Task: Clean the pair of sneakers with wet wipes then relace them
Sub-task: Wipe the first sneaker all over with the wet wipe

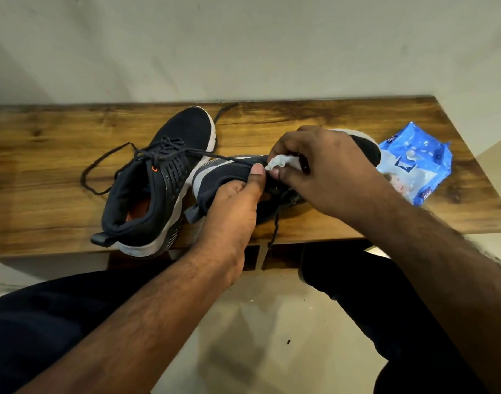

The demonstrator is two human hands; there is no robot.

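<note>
Two dark navy sneakers with white soles lie on the wooden table (58,155). The left sneaker (164,177) stands upright, toe away from me, its loose lace trailing to the left. The right sneaker (229,180) lies tipped on its side under my hands. My left hand (235,206) grips its collar, thumb on top. My right hand (323,172) pinches a crumpled white wet wipe (280,162) against the shoe's upper near the laces. Most of the toe is hidden behind my right hand.
A blue pack of wet wipes (417,163) lies at the table's right end, just beyond the right sneaker's toe. A wall stands right behind the table. My knees in dark trousers are below the front edge, over a pale floor.
</note>
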